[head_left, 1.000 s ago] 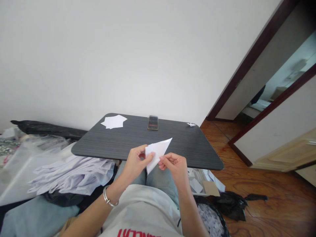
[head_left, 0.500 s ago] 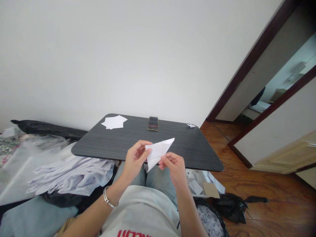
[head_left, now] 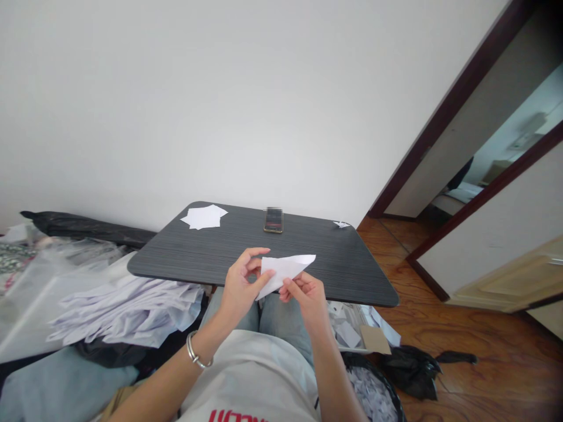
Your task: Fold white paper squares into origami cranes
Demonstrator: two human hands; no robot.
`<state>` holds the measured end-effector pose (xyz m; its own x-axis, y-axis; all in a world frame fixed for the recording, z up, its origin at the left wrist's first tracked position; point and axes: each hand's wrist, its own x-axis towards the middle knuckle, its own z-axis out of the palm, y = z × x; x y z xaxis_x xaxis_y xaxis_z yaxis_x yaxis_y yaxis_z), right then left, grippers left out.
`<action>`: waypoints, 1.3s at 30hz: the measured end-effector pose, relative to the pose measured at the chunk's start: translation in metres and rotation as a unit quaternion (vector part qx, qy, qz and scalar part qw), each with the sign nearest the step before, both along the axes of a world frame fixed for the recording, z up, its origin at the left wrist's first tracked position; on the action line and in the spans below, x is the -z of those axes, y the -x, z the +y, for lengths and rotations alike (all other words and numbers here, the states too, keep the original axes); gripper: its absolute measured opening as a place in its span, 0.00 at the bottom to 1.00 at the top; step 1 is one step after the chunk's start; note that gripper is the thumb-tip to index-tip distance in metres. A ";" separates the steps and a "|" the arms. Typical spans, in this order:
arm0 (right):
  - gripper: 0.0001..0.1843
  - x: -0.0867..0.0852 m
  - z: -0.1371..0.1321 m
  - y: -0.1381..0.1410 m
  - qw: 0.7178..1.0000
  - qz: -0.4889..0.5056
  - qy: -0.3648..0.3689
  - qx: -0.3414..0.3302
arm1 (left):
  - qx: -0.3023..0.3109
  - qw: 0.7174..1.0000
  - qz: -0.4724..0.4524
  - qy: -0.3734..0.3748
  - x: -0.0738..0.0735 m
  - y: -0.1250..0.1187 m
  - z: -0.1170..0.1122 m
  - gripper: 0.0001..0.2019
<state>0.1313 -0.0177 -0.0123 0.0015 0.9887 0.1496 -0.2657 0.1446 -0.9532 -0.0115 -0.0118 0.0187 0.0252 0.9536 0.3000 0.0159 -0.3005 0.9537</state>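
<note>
A white sheet of paper folded into a triangle (head_left: 285, 268) is held in the air just above the near edge of the dark table (head_left: 211, 252). My left hand (head_left: 241, 287), with a metal bangle on its wrist, pinches the paper's left part between thumb and fingers. My right hand (head_left: 305, 293) grips the lower right edge with fingers curled. The paper's long point sticks out to the right.
On the far side of the table lie a small stack of white sheets (head_left: 203, 217), a phone (head_left: 273, 220) and a small folded paper figure (head_left: 341, 223). A heap of paper (head_left: 127, 310) lies at my left. A black bag of scraps (head_left: 378, 392) sits lower right. A doorway (head_left: 484, 164) opens at right.
The triangle has tilted flatter, its right point dropping lower. My left fingers have shifted along its left edge, and both hands have closed in slightly.
</note>
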 end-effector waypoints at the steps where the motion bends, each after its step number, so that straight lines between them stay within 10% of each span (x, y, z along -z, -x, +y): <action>1: 0.11 -0.001 0.000 0.000 1.000 0.004 0.001 -0.002 | 0.004 1.000 -0.003 0.005 0.001 0.000 0.000 0.19; 9: 0.10 0.001 -0.001 0.002 0.999 0.030 0.003 -0.016 | 0.143 0.984 -0.025 0.099 0.009 -0.005 0.003 0.16; 18: 0.29 -0.001 0.005 -0.012 0.992 0.046 -0.070 0.098 | 0.139 0.985 0.064 0.081 0.012 0.002 0.008 0.13; 22: 0.09 -0.004 0.003 -0.019 0.993 -0.022 -0.073 0.091 | 0.117 0.985 0.111 0.056 0.010 0.002 0.007 0.11; 39: 0.10 -0.006 0.001 -0.023 0.996 -0.049 -0.018 0.079 | 0.095 0.986 0.130 0.040 0.007 0.003 0.005 0.08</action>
<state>0.1541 -0.0163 -0.0061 0.1398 0.9713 0.1927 -0.1439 0.2124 -0.9665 -0.0142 -0.0070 0.0120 0.2727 0.9443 0.1842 0.2141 -0.2462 0.9453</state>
